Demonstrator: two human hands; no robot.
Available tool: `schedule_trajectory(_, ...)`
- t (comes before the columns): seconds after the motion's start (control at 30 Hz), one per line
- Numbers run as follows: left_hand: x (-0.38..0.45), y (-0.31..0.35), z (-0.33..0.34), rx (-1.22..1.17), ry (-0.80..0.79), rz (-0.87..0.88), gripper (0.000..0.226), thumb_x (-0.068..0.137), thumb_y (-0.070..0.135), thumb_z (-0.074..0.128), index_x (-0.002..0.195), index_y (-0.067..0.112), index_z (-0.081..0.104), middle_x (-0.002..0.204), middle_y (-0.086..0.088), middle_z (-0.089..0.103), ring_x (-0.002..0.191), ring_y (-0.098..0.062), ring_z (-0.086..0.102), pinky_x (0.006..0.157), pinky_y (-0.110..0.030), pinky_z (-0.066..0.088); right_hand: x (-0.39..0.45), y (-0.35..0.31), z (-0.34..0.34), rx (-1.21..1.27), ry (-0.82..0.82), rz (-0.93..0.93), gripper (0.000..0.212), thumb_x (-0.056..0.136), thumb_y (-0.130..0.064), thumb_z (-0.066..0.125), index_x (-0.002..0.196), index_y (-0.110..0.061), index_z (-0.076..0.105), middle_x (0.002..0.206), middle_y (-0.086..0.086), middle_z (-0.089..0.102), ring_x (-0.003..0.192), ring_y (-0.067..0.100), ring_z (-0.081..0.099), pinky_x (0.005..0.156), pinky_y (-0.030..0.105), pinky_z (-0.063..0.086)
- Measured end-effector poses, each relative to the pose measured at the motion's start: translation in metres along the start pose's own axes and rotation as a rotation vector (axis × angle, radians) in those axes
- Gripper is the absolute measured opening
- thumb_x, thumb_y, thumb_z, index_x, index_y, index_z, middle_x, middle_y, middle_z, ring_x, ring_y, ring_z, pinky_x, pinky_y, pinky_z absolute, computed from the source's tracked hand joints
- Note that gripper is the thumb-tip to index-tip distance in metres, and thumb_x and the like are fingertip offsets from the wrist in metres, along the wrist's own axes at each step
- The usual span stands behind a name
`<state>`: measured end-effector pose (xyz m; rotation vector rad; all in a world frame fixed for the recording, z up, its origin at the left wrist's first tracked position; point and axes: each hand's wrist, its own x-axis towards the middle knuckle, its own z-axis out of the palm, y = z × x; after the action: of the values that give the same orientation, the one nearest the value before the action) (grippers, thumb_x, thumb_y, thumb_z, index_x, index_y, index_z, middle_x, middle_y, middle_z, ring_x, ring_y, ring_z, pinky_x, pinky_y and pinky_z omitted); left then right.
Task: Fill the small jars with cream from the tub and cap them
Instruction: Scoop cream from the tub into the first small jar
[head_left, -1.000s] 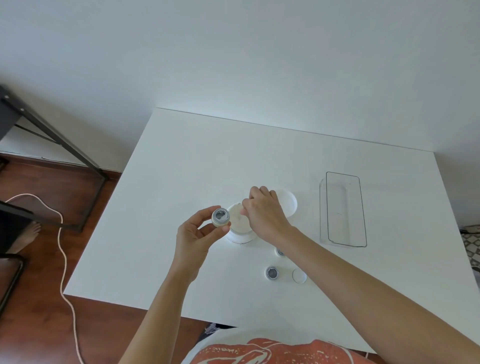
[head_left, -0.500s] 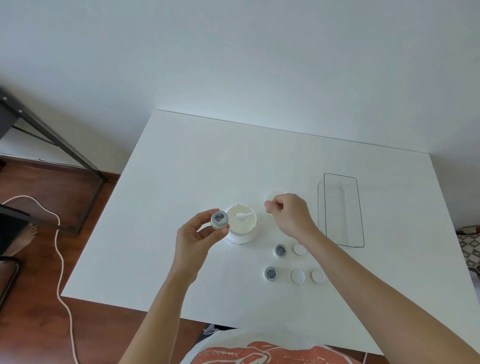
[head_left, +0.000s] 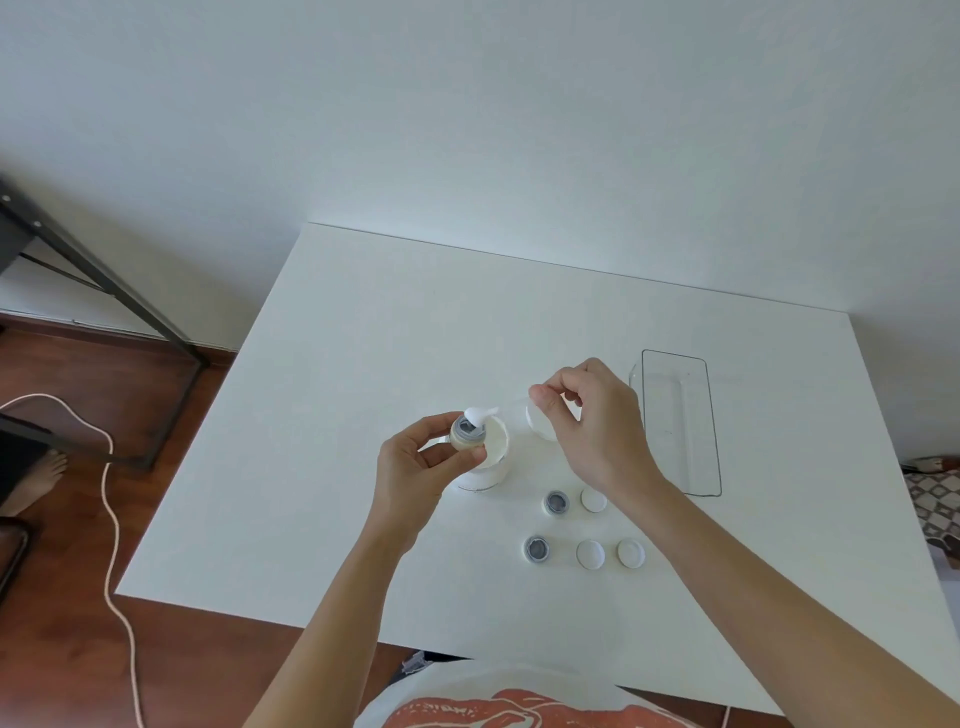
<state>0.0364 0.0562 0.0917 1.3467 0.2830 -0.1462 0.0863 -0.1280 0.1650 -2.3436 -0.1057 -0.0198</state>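
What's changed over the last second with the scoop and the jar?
The right hand lifted the spatula out of the cream tub and brought its loaded tip over the small jar, which the left hand holds above the tub. The two open jars and three caps on the table stayed put.

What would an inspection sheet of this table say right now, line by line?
Surface: white table, bare at the back.
Job's things: cream tub open; held jar under a cream-loaded spatula; two open jars; three loose caps.
Clutter: clear tray.
Hands: left hand holds the jar; right hand pinches the spatula.
Cables: white cord on the floor.
Surroundings: wooden floor, black frame.
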Motion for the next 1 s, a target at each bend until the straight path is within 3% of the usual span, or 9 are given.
schedule_trajectory(0.1, 0.000, 0.001, 0.000, 0.000, 0.004, -0.004, 0.034, 0.079, 0.001, 0.082, 0.107, 0.020, 0.076, 0.102, -0.002, 0.080, 0.095, -0.018, 0.076, 0.082, -0.019, 0.056, -0.007, -0.001, 0.001, -0.066, 0.099, -0.213, 0.013, 0.088, -0.018, 0.067, 0.078, -0.010, 0.069, 0.079, 0.001, 0.053, 0.074, 0.020, 0.054, 0.075, 0.031, 0.038)
schedule_trajectory(0.27, -0.001, 0.003, -0.001, -0.032, -0.003, 0.004, 0.032, 0.080, -0.001, 0.080, 0.106, 0.018, 0.076, 0.105, -0.002, 0.080, 0.096, -0.018, 0.076, 0.082, -0.019, 0.055, -0.014, 0.010, 0.000, -0.339, 0.196, -0.655, 0.017, 0.089, -0.022, 0.066, 0.076, -0.012, 0.069, 0.075, 0.002, 0.053, 0.068, 0.019, 0.049, 0.078, 0.030, 0.034)
schedule_trajectory(0.4, 0.000, 0.003, -0.002, -0.043, 0.005, 0.002, 0.031, 0.080, 0.000, 0.080, 0.106, 0.017, 0.077, 0.102, -0.004, 0.080, 0.094, -0.018, 0.076, 0.082, -0.020, 0.056, -0.020, 0.021, 0.000, -0.450, 0.259, -0.841, 0.015, 0.090, -0.020, 0.067, 0.077, -0.013, 0.070, 0.071, 0.000, 0.051, 0.070, 0.017, 0.042, 0.077, 0.031, 0.031)
schedule_trajectory(0.73, 0.000, 0.000, -0.005, -0.046, 0.013, 0.001, 0.031, 0.080, -0.001, 0.080, 0.108, 0.014, 0.075, 0.102, -0.004, 0.080, 0.094, -0.017, 0.076, 0.080, -0.018, 0.055, -0.023, 0.030, -0.005, -0.461, 0.310, -0.883, 0.007, 0.086, -0.018, 0.072, 0.079, -0.016, 0.071, 0.072, -0.003, 0.050, 0.072, 0.015, 0.043, 0.076, 0.032, 0.028)
schedule_trajectory(1.0, -0.001, 0.000, -0.011, -0.050, 0.037, 0.016, 0.031, 0.080, -0.001, 0.080, 0.103, 0.019, 0.076, 0.103, -0.002, 0.080, 0.094, -0.015, 0.076, 0.079, -0.016, 0.054, -0.016, 0.032, 0.002, -0.208, 0.349, -0.524, 0.014, 0.091, -0.028, 0.061, 0.081, -0.021, 0.068, 0.080, -0.007, 0.051, 0.071, 0.010, 0.047, 0.079, 0.030, 0.026)
